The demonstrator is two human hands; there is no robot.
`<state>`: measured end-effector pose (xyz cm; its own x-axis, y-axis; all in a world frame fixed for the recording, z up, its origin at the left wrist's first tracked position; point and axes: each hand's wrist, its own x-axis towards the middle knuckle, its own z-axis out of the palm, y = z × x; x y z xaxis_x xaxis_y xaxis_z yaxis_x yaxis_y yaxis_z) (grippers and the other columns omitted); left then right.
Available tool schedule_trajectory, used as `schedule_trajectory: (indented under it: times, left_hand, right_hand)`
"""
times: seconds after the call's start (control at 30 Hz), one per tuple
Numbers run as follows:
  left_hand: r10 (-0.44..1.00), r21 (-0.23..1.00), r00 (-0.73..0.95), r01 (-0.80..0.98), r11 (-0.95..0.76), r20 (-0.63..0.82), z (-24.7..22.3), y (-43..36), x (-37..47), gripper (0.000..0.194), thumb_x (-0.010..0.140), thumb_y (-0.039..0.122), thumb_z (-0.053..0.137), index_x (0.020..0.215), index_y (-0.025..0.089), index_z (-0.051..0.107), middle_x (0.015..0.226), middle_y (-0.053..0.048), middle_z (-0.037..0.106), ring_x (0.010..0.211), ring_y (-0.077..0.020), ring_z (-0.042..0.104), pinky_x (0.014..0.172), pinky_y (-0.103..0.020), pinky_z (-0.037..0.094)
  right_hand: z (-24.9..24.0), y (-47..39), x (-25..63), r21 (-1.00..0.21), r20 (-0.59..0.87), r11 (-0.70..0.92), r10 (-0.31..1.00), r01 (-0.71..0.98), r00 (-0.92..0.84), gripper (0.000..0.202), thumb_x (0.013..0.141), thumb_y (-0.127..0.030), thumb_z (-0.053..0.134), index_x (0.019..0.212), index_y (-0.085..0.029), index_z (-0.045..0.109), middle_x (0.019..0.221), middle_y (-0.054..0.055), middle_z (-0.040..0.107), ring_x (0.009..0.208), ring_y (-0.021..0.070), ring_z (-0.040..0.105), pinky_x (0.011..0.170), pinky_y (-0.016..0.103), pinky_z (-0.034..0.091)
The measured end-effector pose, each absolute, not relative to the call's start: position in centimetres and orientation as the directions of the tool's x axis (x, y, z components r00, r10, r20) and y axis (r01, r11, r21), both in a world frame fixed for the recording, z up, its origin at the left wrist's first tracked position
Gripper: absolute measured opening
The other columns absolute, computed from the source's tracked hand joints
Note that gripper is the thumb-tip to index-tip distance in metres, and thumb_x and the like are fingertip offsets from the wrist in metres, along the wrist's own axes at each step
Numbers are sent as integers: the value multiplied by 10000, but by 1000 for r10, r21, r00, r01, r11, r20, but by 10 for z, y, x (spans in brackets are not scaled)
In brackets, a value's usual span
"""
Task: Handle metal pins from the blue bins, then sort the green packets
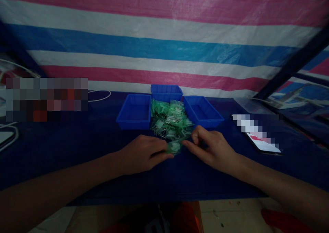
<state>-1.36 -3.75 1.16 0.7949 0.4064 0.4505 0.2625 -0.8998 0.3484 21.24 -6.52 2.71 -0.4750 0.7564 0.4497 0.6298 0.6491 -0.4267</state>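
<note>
Between my hands is a small green clear packet point(175, 147) with whitish contents, too small to make out. My left hand point(146, 152) pinches its left side between thumb and fingers. The curled fingers of my right hand point(212, 145) are at the packet's upper right corner, thumb and index finger close together; what they grip there is too small to tell. Just beyond lies a pile of similar green packets point(171, 118), some showing thin metal pieces.
Blue trays stand left point(136, 111), behind point(167, 93) and right point(202, 111) of the pile on the dark blue table point(108, 178). A lit phone point(259, 137) lies at the right. A white cable point(102, 98) is at the back left, before a striped sheet point(154, 48).
</note>
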Motion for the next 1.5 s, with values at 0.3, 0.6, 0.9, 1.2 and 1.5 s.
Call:
schedule_trajectory:
  times: [0.3,0.6,0.9,1.2,1.5]
  left_hand:
    - [258,206,777,167,-964,574,10,-43,-10,135,849,278,543,853,143,539,845,-41,610,751,-112,581,645,-190,463]
    - [281,163,780,229,-960,559,10,-44,-10,283,883,343,488,1085,146,512,955,-55,602,883,-129,583,762,-229,503]
    - [591,505,642,345,-791,487,9,-39,-9,335,822,246,557,1143,205,471,845,13,607,667,-82,579,615,-189,494]
    - [580,557,673,290,-778,460,14,-40,-10,124,833,190,517,923,174,602,582,61,554,502,-47,507,510,-140,391]
    - [608,655,673,238,-718,421,18,-39,-15,125,834,151,468,899,168,574,710,33,650,565,-50,592,549,-130,456]
  right_hand:
    - [30,-68,206,-654,253,620,718,433,-648,130,926,-246,410,971,-171,505,760,-5,584,647,83,554,597,198,440]
    - [23,-61,206,-665,253,637,683,390,-686,356,877,-267,518,1216,-162,485,1064,68,626,983,155,582,843,287,451]
    - [26,-60,209,-651,236,586,760,482,-605,360,859,-268,552,1213,-214,523,878,-16,680,672,97,615,607,191,466]
    - [24,-61,209,-599,356,652,736,464,-575,163,821,-300,605,947,-202,570,833,-10,640,736,102,599,656,207,465]
    - [26,-55,213,-651,268,559,802,513,-533,155,841,-280,565,968,-194,543,628,-52,488,571,88,488,537,212,389]
